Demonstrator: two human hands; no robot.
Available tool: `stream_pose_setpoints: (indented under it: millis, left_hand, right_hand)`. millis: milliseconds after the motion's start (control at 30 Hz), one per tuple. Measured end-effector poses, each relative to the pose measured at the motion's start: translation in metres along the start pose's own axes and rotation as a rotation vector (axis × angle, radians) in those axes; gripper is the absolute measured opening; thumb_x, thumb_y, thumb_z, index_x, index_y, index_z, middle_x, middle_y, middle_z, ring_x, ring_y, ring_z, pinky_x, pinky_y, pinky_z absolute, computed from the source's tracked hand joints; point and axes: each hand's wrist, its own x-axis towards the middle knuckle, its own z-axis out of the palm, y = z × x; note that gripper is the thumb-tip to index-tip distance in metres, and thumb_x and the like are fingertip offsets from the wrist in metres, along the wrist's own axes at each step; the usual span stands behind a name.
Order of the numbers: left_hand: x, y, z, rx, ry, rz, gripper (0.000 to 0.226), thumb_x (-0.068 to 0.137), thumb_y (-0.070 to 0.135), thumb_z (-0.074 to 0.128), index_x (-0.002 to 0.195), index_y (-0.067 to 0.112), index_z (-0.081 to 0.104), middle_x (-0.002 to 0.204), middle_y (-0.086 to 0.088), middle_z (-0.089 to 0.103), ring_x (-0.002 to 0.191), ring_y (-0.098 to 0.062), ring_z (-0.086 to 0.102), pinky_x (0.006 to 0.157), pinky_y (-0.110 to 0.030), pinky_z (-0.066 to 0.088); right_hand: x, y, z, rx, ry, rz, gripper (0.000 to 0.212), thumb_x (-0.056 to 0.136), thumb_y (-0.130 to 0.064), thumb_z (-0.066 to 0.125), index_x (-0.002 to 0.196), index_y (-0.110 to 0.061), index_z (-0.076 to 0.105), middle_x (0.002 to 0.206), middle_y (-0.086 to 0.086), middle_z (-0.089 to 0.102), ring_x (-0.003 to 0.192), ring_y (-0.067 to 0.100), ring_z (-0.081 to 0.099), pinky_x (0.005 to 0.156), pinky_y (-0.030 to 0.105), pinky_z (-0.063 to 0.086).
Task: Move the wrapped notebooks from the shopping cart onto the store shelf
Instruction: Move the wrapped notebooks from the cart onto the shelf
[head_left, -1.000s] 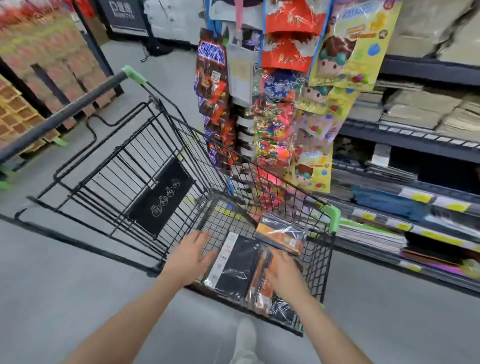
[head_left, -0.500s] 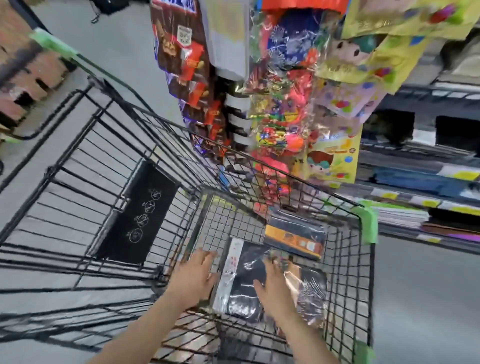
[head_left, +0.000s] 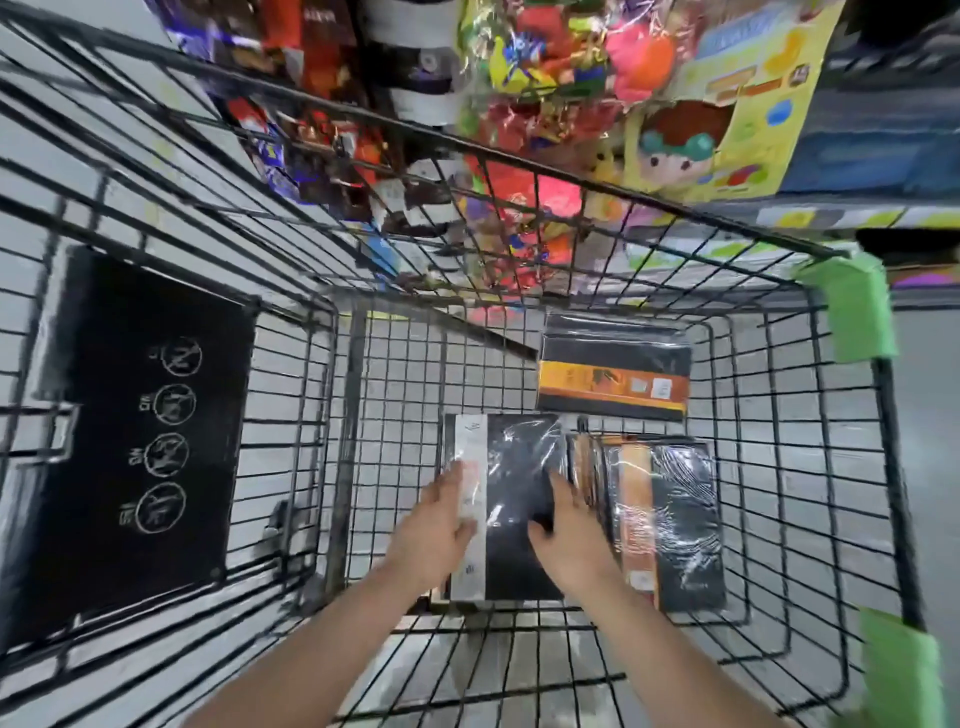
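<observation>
Shopping cart (head_left: 857, 312): one black wire cart with green corner guards, seen from above. It holds every wrapped notebook I can see, so by my reading the job has barely begun.
Store shelf (head_left: 883, 156): one run of shelving past the cart's far right corner, blurred. I cannot tell what lies on it, nor whether any of these notebooks are there yet.
Hanging snack and toy packs (head_left: 545, 130): a crowded rack beyond the far rim, too smeared to count.
Black sign panel (head_left: 150, 441): one, on the cart's left wall, with four round symbols.
Notebooks: at least three flat on the cart floor.
- Black notebook with a white strip (head_left: 511, 478): nearest, in glossy wrap.
- Notebook with an orange strip lengthwise (head_left: 670, 519): just right of it. Thin edges show between the two, maybe more stock; I cannot tell.
- Notebook with an orange band across (head_left: 613, 369): farther off, apart from the hands.
Hands: two, on the white-strip notebook.
- Left hand (head_left: 436, 525): fingers curled over the white-strip edge, gripping it.
- Right hand (head_left: 566, 535): fingers bent over the opposite edge, holding it.
Left to do: lift this one out, shelve it, then the others.
</observation>
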Motion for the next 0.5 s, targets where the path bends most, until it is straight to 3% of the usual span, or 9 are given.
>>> stream_pose_setpoints:
  millis: [67,167,233,300,333,433,500]
  left_hand:
    - [0.003,-0.001,0.002,-0.106,0.037,0.003,0.075,0.094,0.024,0.05,0.149,0.028,-0.001,0.15,-0.011,0.029,0.1,-0.012,0.059,0.091,-0.017,0.04]
    - [0.005,-0.012,-0.001,-0.245,0.12,0.004,0.083,0.09,0.012,0.056,0.146,0.037,-0.001,0.132,-0.008,0.049,0.103,-0.014,0.059,0.091,-0.02,0.044]
    - [0.004,-0.029,-0.01,-0.303,0.165,-0.001,0.091,0.086,0.01,0.06,0.143,0.045,-0.002,0.118,-0.004,0.059,0.085,-0.007,0.062,0.074,-0.015,0.052]
    - [-0.002,-0.045,-0.027,-0.314,0.205,-0.02,0.09,0.086,0.008,0.061,0.145,0.041,0.002,0.112,-0.002,0.063,0.066,-0.005,0.058,0.06,-0.014,0.05]
    - [-0.007,-0.05,-0.037,-0.306,0.246,-0.012,0.088,0.085,0.008,0.062,0.146,0.039,0.006,0.117,-0.001,0.061,0.068,-0.006,0.058,0.065,-0.018,0.052]
    - [-0.018,-0.065,-0.064,-0.248,0.345,0.033,0.083,0.085,0.008,0.062,0.146,0.034,0.011,0.135,0.003,0.048,0.112,-0.012,0.053,0.097,-0.029,0.044]
    - [-0.017,-0.076,-0.074,-0.247,0.369,0.043,0.081,0.085,0.008,0.061,0.146,0.033,0.014,0.134,0.001,0.05,0.119,-0.017,0.05,0.101,-0.032,0.042]
  right_hand:
    - [0.001,-0.003,0.002,0.06,0.022,0.008,0.071,0.088,-0.021,0.057,0.147,-0.021,0.017,0.146,0.006,0.038,0.127,0.027,0.046,0.106,0.039,0.039]
    - [0.003,-0.012,0.004,0.079,0.039,0.0,0.073,0.088,-0.021,0.058,0.147,-0.024,0.015,0.147,0.007,0.034,0.128,0.026,0.043,0.108,0.038,0.037]
    - [0.003,-0.024,0.01,0.094,-0.001,-0.011,0.075,0.089,-0.022,0.055,0.148,-0.028,0.01,0.148,0.006,0.031,0.125,0.026,0.047,0.106,0.038,0.039]
    - [0.003,-0.039,0.017,0.118,-0.044,-0.026,0.074,0.09,-0.022,0.053,0.147,-0.031,0.007,0.145,0.006,0.037,0.119,0.028,0.052,0.1,0.039,0.045]
    - [0.004,-0.045,0.02,0.122,-0.048,-0.036,0.073,0.09,-0.022,0.052,0.147,-0.03,0.008,0.143,0.005,0.04,0.118,0.028,0.051,0.099,0.039,0.045]
    - [0.004,-0.059,0.017,0.138,-0.007,-0.008,0.068,0.091,-0.019,0.052,0.147,-0.023,0.014,0.148,0.007,0.032,0.128,0.027,0.044,0.106,0.038,0.038]
    - [0.005,-0.057,0.011,0.129,0.021,0.037,0.068,0.091,-0.019,0.052,0.148,-0.02,0.015,0.151,0.009,0.023,0.133,0.028,0.036,0.107,0.038,0.033]
